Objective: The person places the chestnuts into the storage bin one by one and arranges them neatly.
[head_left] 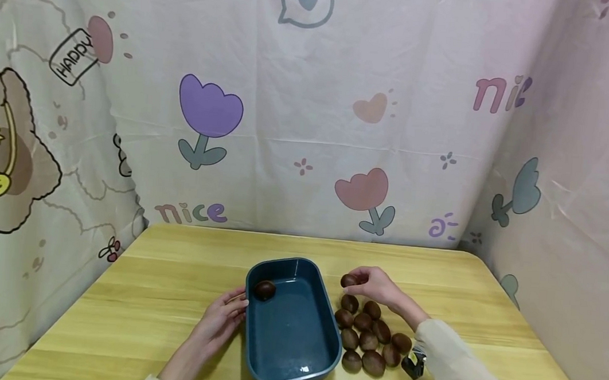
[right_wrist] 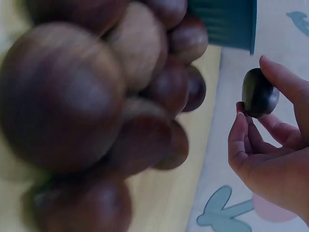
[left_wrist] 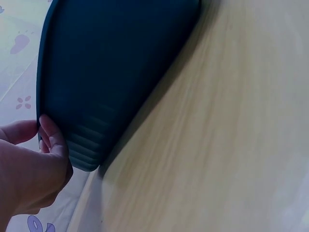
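Note:
A dark blue rectangular tub (head_left: 288, 332) stands on the table, with one brown chestnut (head_left: 265, 290) in its far left corner. At the tub's left side, my left hand (head_left: 221, 319) holds its rim; the left wrist view shows the fingers (left_wrist: 54, 135) against the outer wall. To the right of the tub, my right hand (head_left: 379, 287) pinches another chestnut (right_wrist: 259, 93) between thumb and fingers, just above the table. Several loose chestnuts (head_left: 363, 321) lie in a group nearer the body, below that hand and beside the tub's right wall.
The wooden table (head_left: 175, 298) reaches back to a white patterned cloth (head_left: 294, 184), which also hangs at both sides. A small black device (head_left: 415, 363) is at the right wrist, beside the nearest chestnuts.

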A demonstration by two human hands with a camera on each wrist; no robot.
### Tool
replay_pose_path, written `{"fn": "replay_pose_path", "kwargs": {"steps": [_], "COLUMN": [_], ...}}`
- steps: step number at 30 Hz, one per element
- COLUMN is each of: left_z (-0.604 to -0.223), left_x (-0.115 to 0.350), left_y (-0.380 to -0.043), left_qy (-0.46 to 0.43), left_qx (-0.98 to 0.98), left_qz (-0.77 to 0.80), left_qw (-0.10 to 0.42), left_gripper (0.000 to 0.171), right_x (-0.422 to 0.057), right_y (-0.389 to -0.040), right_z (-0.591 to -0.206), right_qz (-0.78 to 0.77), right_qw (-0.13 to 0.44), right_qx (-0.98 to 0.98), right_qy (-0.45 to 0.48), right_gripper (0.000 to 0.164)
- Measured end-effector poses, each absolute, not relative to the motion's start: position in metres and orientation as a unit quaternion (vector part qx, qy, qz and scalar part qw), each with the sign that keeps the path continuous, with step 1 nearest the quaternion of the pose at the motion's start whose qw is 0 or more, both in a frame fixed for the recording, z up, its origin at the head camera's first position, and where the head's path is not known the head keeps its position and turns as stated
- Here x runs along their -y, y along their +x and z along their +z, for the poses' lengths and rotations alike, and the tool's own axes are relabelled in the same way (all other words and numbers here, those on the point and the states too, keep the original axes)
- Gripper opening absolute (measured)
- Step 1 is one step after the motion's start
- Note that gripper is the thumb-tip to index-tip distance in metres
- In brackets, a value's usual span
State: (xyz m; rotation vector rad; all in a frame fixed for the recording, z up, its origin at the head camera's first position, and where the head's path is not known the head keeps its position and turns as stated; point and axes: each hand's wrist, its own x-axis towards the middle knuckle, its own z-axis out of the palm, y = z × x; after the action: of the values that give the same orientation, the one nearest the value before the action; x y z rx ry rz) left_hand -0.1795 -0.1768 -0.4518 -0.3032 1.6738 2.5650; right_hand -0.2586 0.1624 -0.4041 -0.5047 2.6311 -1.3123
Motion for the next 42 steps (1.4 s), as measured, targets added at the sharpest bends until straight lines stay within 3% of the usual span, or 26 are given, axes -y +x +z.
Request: {"fn": "replay_pose_path", "kwargs": {"steps": [21,32,42], "left_z": [-0.452,-0.452,-0.449], "left_x": [0.178,0.180,0.183], "left_y": [-0.180,-0.179,-0.180], "left_qy": [-0.102,-0.096,-0.095], "left_qx": [-0.545,-0.543,-0.546], "left_qz": [0.831,0.833,0.831], "left_qw": [0.038,0.043,0.046], "left_gripper": [0.039,0.039,0.043], "right_x": [-0.074,-0.046,-0.031], "right_y": [-0.267,-0.267,-0.273], "right_z": [-0.368,-0.383,-0.365], "right_qz": [-0.374,-0.428,-0.402], "right_qw": [0.064,0.065,0.064], "right_qx": [-0.896,-0.883,-0.894], "right_qy": [-0.231,-0.183,-0.187], "right_gripper": [0.020,0.018,0.017]}}
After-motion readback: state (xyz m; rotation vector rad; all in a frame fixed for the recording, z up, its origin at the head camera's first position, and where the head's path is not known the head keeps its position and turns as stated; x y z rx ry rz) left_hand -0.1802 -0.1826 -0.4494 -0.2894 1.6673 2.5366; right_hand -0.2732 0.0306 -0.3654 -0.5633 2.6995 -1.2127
